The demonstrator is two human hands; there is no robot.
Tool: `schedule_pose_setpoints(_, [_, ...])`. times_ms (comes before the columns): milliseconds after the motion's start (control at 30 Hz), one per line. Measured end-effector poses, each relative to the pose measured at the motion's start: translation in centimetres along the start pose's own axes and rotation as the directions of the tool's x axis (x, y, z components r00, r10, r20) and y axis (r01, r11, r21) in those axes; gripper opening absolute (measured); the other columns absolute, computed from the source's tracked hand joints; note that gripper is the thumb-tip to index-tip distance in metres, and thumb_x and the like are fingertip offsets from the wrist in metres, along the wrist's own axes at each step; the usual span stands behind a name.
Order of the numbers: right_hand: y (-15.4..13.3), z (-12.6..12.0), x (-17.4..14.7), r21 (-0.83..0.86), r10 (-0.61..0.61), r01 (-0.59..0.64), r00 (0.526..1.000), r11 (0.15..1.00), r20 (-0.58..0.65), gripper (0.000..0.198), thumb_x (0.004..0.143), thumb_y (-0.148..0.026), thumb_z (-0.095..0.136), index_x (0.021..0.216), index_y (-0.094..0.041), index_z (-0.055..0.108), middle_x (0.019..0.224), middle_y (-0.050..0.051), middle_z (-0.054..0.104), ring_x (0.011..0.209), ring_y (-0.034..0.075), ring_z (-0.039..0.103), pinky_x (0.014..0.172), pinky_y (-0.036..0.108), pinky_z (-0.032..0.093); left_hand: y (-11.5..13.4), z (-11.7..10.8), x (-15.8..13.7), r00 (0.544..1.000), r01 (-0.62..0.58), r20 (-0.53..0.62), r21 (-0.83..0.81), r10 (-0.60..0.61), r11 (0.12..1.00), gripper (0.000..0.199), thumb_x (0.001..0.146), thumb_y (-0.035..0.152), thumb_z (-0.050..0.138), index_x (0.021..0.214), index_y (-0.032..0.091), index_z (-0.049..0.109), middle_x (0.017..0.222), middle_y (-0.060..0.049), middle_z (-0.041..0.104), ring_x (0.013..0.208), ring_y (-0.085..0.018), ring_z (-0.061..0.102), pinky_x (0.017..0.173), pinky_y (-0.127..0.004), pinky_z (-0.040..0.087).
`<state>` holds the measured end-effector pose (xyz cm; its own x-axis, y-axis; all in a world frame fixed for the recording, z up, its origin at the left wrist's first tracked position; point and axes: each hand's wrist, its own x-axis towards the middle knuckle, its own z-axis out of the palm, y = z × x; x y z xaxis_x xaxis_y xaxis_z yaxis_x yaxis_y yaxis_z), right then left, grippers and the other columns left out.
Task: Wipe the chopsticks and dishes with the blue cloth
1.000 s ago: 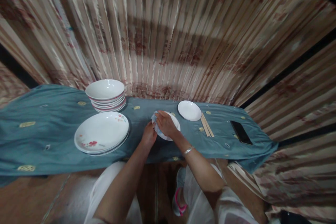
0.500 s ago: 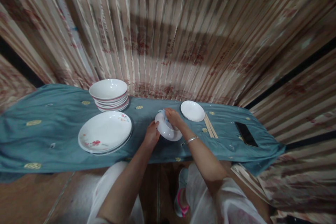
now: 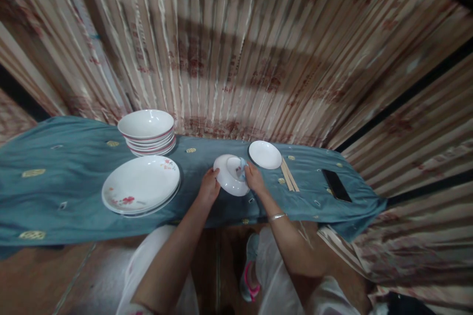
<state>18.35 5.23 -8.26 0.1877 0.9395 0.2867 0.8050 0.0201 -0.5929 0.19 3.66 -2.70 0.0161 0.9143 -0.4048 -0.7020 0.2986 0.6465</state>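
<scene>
My left hand (image 3: 210,185) grips the left rim of a small white plate (image 3: 231,186). The plate is tilted above the table, and its underside with a round foot ring faces me. My right hand (image 3: 254,178) is closed on a light blue patterned cloth (image 3: 243,166), which it presses against the plate's right side. Part of the cloth is hidden by the fingers. To the right, another small white plate (image 3: 265,154) lies face up beside several wooden chopsticks (image 3: 290,174).
Large floral plates (image 3: 142,184) are stacked at the left. Behind them stand several stacked white bowls with red rims (image 3: 146,125). A black phone (image 3: 336,185) lies at the right on the teal tablecloth (image 3: 55,197). A striped curtain (image 3: 221,49) hangs behind.
My right hand has moved from the far inner part of the plate's underside to its right edge, taking the cloth along. The whole scene has shifted slightly left in view.
</scene>
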Motion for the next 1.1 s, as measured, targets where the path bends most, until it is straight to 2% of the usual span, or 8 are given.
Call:
schedule_pose_setpoints(67, [0.3,0.3,-1.3,0.045,0.022,-0.018,0.996,0.999,-0.089,0.043,0.096,-0.034,0.033,0.126,-0.016,0.059,0.121,0.013,0.066,0.111,0.022,0.062,0.096,0.038,0.047,0.0,0.1,-0.1,1.000,-0.003,0.006,0.001,0.003,1.000,0.014,0.064,0.006,0.071,0.066,0.014,0.059,0.059,0.001,0.062,0.056,-0.010,0.056,0.064,-0.023,0.046])
schedule_pose_setpoints(233, [-0.2,1.3,-4.8,0.047,0.103,-0.096,0.979,0.994,-0.177,0.048,0.098,-0.034,0.024,0.131,-0.010,0.051,0.130,0.022,0.058,0.122,0.026,0.056,0.098,0.046,0.046,0.1,0.4,-0.5,1.000,-0.015,0.011,-0.002,0.015,1.000,0.010,0.067,0.005,0.067,0.066,0.014,0.061,0.057,0.001,0.063,0.057,-0.010,0.057,0.067,-0.023,0.047])
schedule_pose_setpoints(400, [-1.4,2.6,-8.2,0.158,0.078,-0.029,0.947,0.987,-0.313,0.057,0.098,-0.043,0.022,0.138,-0.007,0.042,0.137,0.025,0.050,0.134,0.027,0.043,0.105,0.050,0.038,0.2,0.7,-0.9,1.000,-0.027,0.012,-0.002,0.027,1.000,0.012,0.064,0.007,0.069,0.066,0.015,0.061,0.055,0.002,0.061,0.059,-0.012,0.059,0.067,-0.024,0.046])
schedule_pose_setpoints(533, [-2.7,3.0,-10.5,0.168,0.097,-0.049,0.952,0.985,-0.289,0.062,0.098,-0.045,0.022,0.142,-0.003,0.034,0.146,0.028,0.038,0.141,0.030,0.030,0.109,0.054,0.032,0.3,1.0,-1.1,0.999,-0.034,0.008,0.002,0.034,0.999,0.011,0.064,0.007,0.068,0.066,0.015,0.061,0.057,0.002,0.062,0.057,-0.011,0.058,0.066,-0.024,0.045])
schedule_pose_setpoints(667, [-4.1,2.4,-12.0,0.090,0.056,-0.038,0.976,0.995,-0.213,0.061,0.097,-0.037,0.025,0.144,0.001,0.029,0.150,0.029,0.029,0.144,0.032,0.023,0.110,0.057,0.030,0.2,1.3,-1.3,0.999,-0.046,0.016,0.006,0.046,0.999,0.010,0.068,0.007,0.061,0.067,0.017,0.061,0.057,0.002,0.063,0.057,-0.012,0.058,0.065,-0.023,0.045])
schedule_pose_setpoints(767, [-5.2,1.8,-12.8,0.044,0.007,0.001,0.983,0.999,-0.182,0.058,0.096,-0.029,0.031,0.147,-0.004,0.024,0.152,0.025,0.026,0.145,0.031,0.021,0.111,0.056,0.030,0.2,1.5,-1.4,0.998,-0.066,0.020,0.013,0.066,0.998,0.010,0.067,0.008,0.061,0.068,0.018,0.060,0.056,0.003,0.062,0.057,-0.013,0.058,0.064,-0.024,0.044])
schedule_pose_setpoints(967, [-8.0,0.8,-13.1,0.026,-0.143,0.152,0.966,0.988,-0.218,0.058,0.095,-0.018,0.033,0.151,-0.015,0.020,0.154,0.018,0.026,0.145,0.027,0.022,0.112,0.055,0.032,-0.1,2.2,-1.8,0.991,-0.127,0.037,0.033,0.126,0.991,0.011,0.068,0.009,0.061,0.068,0.019,0.057,0.057,0.004,0.060,0.054,-0.012,0.055,0.061,-0.023,0.042])
schedule_pose_setpoints(1100, [-9.3,0.0,-11.9,0.025,-0.183,0.192,0.963,0.981,-0.199,0.056,0.094,-0.016,0.032,0.150,-0.013,0.026,0.153,0.018,0.029,0.144,0.026,0.023,0.114,0.051,0.032,-0.1,2.8,-2.3,0.981,-0.187,0.066,0.052,0.184,0.981,0.012,0.072,0.007,0.058,0.070,0.019,0.058,0.057,0.005,0.057,0.055,-0.011,0.052,0.060,-0.022,0.041])
